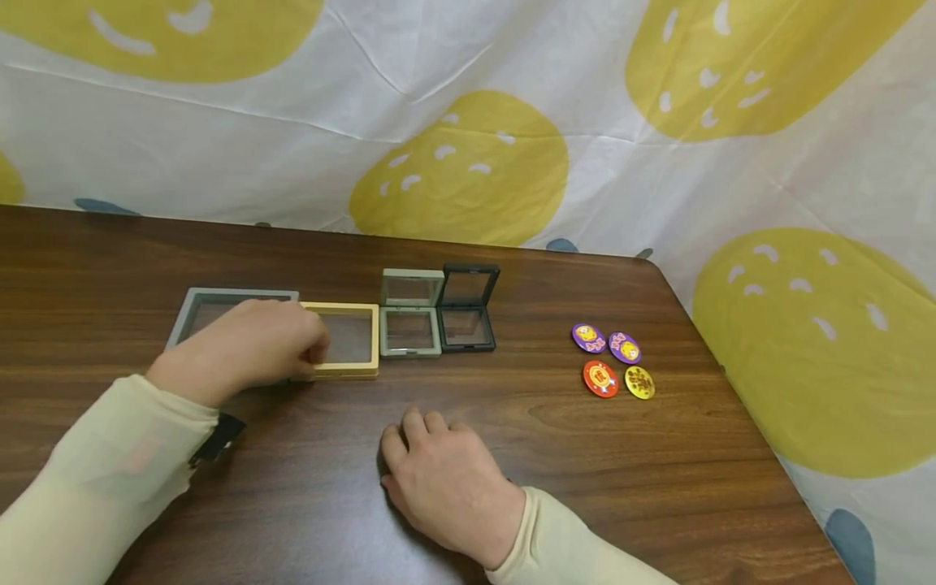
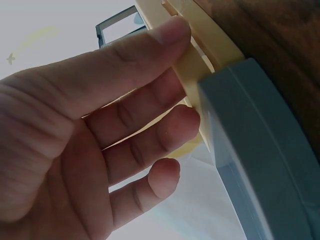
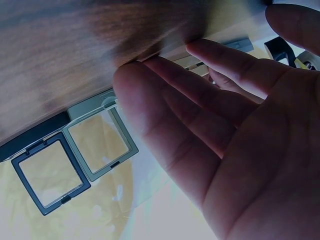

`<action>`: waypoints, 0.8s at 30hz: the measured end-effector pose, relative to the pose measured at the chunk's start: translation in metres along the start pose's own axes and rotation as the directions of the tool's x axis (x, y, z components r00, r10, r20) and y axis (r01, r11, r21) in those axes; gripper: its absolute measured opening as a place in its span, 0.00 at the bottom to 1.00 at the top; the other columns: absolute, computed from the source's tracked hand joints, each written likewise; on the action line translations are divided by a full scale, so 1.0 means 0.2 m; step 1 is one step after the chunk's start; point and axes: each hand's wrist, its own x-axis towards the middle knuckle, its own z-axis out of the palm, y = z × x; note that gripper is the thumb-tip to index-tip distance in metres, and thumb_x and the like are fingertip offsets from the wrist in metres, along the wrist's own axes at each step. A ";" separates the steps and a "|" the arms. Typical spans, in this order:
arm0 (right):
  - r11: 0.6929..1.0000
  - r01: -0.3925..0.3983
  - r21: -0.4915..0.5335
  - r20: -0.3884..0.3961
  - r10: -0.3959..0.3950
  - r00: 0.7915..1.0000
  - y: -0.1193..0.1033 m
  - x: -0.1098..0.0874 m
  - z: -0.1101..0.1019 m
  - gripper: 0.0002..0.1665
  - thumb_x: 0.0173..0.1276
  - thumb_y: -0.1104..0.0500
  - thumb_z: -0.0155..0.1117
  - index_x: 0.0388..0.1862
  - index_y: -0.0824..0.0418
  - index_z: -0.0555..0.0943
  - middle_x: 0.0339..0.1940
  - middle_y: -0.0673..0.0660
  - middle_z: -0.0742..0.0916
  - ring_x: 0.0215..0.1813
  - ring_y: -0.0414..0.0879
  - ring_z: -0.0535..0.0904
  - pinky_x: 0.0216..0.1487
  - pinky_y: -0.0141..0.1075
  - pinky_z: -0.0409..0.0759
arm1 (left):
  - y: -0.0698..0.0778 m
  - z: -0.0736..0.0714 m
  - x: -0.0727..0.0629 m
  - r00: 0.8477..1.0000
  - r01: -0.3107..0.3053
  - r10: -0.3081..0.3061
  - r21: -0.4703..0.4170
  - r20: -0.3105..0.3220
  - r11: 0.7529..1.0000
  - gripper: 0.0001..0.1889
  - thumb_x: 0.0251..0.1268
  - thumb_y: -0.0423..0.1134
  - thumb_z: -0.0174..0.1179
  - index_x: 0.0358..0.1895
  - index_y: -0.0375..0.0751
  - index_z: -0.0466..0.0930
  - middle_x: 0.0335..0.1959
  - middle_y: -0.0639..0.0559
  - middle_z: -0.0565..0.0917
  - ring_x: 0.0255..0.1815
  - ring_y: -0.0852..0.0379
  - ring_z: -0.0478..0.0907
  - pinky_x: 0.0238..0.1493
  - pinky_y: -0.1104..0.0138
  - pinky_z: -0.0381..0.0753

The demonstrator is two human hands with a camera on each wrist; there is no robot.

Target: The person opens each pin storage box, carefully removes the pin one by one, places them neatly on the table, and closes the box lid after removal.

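My left hand point(image 1: 249, 341) is at the left part of a yellow display frame point(image 1: 375, 341), its thumb point(image 2: 172, 37) and index finger pinching the rim at the front edge. A larger grey-blue display frame point(image 1: 241, 292) adjoins it on the left, partly hidden beneath the hand. To the right stand a small pale green frame point(image 1: 411, 353) and a small black frame point(image 1: 468, 348), both with lids raised. My right hand point(image 1: 449, 479) rests nearer me on the table with its fingertips touching the wood, loosely bent and holding nothing.
On the right of the brown wooden table point(image 1: 526, 455) lie several round badges: two purple ones point(image 1: 589, 338), a red one point(image 1: 600, 379) and a yellow one point(image 1: 639, 383). A white cloth point(image 1: 292, 154) with yellow shapes hangs behind and along the right side.
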 end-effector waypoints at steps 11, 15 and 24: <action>1.000 -0.004 -0.009 -0.021 0.004 1.000 0.00 0.00 0.00 0.23 0.64 0.37 0.54 0.43 0.53 0.78 0.32 0.49 0.79 0.28 0.40 0.73 0.21 0.31 0.68 | 0.02 0.00 0.00 0.999 -0.021 0.021 0.009 -0.026 1.000 0.16 0.50 0.32 0.67 0.13 0.51 0.72 0.15 0.60 0.70 0.19 0.62 0.62 0.23 0.68 0.62; 1.000 -0.006 -0.014 -0.023 0.006 1.000 -0.01 0.00 0.01 0.24 0.64 0.36 0.54 0.43 0.53 0.78 0.33 0.49 0.80 0.28 0.40 0.73 0.21 0.31 0.68 | 0.02 0.00 -0.01 0.998 -0.032 0.032 0.005 -0.048 0.999 0.16 0.48 0.31 0.66 0.12 0.51 0.72 0.14 0.61 0.69 0.18 0.62 0.61 0.23 0.69 0.62; 1.000 -0.005 -0.013 -0.015 0.004 1.000 -0.01 0.00 0.00 0.24 0.64 0.36 0.54 0.44 0.53 0.78 0.35 0.50 0.81 0.29 0.41 0.74 0.21 0.31 0.69 | 0.04 0.01 0.00 1.000 0.012 -0.012 0.022 -0.019 1.000 0.13 0.48 0.33 0.69 0.14 0.51 0.77 0.17 0.60 0.74 0.20 0.61 0.63 0.23 0.66 0.66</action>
